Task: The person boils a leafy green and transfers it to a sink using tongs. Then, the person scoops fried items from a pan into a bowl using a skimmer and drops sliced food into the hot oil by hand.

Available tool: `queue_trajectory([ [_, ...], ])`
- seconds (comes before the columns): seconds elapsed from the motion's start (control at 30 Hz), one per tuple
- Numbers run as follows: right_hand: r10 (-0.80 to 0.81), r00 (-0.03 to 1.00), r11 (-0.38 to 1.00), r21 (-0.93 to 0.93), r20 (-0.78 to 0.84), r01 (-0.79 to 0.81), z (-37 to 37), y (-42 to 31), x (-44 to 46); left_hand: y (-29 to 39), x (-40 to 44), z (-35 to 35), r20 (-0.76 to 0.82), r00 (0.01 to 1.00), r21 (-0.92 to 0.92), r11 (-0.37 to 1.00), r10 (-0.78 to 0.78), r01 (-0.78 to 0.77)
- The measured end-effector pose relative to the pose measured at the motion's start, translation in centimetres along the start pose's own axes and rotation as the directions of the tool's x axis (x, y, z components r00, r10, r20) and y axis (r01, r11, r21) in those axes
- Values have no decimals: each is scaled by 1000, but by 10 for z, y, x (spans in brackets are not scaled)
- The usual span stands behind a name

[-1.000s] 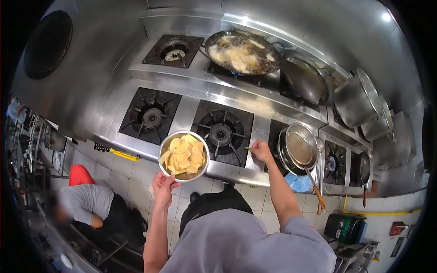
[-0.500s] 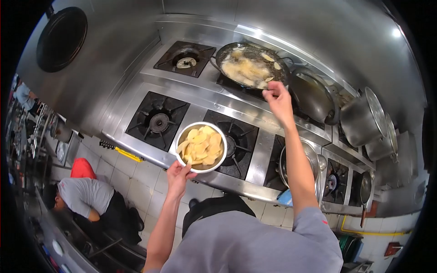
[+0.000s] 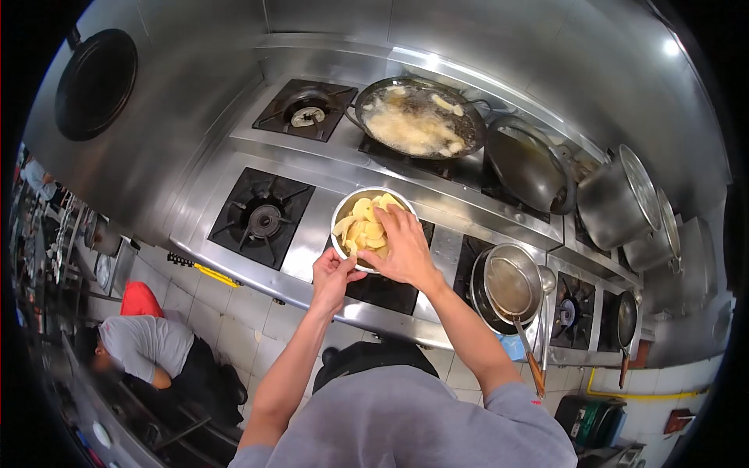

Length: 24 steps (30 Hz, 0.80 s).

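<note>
A steel bowl of pale yellow potato slices is held over the front burners. My left hand is closed on its near rim, thumb uppermost. From the right, my right hand reaches into the bowl. Its fingers and thumb curl round some slices and partly cover them. Behind the bowl, on the rear burner, a wide black pan holds bubbling oil. More slices fry in it, clustered mostly toward the middle and near side.
An upturned wok sits right of the frying pan, with tall pots beyond. At front right lie a strainer and a ladle, handles jutting over the stove edge. Behind on the left, another person bends over.
My right hand has come back from the frying pan's edge into the bowl. The bowl and my left hand have moved right and slightly farther from me. More slices now bubble together.
</note>
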State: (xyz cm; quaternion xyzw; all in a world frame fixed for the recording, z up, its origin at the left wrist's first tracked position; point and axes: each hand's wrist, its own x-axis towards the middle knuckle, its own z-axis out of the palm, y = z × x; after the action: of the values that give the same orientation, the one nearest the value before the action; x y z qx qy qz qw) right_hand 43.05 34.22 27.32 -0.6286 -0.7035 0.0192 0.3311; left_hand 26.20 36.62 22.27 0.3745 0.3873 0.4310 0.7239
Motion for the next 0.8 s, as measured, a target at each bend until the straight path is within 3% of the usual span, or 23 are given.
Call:
queue_trajectory([
  [0.07, -61, 998, 997, -48, -4, 61, -4, 6, 2, -2, 5, 6, 1, 1000, -29, 999, -13, 13],
  [0.37, -17, 999, 996, -90, 50, 22, -9, 15, 15, 6, 34, 18, 23, 1000, 12, 1000, -12, 11],
  [0.7, 118, 993, 966, 231, -8, -113, 4, 62, 51, 6, 61, 29, 17, 1000, 25, 1000, -7, 6],
  [0.8, 139, 982, 948, 304, -125, -95, 2, 72, 70, 10, 67, 36, -5, 1000, 17, 1000, 5, -5],
])
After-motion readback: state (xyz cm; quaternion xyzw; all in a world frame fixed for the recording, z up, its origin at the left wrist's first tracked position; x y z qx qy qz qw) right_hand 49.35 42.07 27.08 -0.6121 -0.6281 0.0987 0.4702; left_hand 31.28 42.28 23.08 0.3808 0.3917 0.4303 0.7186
